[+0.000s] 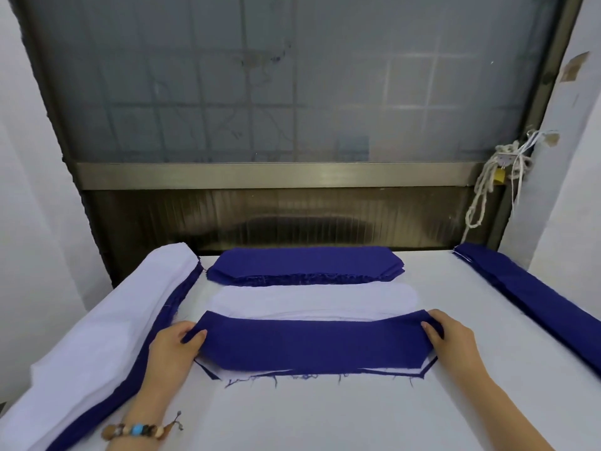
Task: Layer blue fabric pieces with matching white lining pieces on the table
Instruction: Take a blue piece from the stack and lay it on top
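A long blue fabric piece lies across the near middle of the table, over a white lining piece whose edge shows along its front. My left hand pinches the blue piece's left end. My right hand pinches its right end. Behind it lies a stack of white lining pieces. Further back sits a stack of blue pieces.
The white table stretches toward me. A long pile of white and blue fabric runs along the left edge. Another blue pile runs along the right edge. A window and a hanging rope are behind the table.
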`<state>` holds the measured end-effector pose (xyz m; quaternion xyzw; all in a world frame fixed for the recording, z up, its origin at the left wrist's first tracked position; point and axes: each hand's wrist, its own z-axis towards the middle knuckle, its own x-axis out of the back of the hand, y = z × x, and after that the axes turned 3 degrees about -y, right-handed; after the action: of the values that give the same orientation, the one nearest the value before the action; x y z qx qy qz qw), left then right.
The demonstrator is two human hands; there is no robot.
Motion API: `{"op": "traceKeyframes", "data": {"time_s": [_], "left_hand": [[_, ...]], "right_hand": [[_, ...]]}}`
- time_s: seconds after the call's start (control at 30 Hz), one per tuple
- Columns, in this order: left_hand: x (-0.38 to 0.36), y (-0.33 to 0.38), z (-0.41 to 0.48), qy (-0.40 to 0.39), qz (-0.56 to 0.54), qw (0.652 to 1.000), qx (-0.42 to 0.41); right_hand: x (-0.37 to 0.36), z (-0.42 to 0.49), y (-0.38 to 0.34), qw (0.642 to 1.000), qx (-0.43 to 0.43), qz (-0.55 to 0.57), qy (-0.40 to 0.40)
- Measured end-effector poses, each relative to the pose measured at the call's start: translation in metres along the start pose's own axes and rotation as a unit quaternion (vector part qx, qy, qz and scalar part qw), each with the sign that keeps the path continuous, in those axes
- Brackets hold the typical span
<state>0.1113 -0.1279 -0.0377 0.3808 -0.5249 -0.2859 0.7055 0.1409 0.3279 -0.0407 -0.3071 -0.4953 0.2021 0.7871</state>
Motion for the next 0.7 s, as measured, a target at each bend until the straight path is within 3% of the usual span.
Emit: {"op": "traceKeyframes", "data": {"time_s": [0.23, 0.7], "left_hand": [[-0.004, 0.005, -0.010, 0.018, 0.056, 0.996, -0.069], [-0.005, 0.004, -0.014, 0.035, 0.065, 0.996, -0.049]], "right_hand": [[-0.003, -0.002, 0.001, 1.000, -0.009, 0.006, -0.005], [0.002, -0.005, -0.002, 0.995, -0.059, 0.075, 0.001]]}}
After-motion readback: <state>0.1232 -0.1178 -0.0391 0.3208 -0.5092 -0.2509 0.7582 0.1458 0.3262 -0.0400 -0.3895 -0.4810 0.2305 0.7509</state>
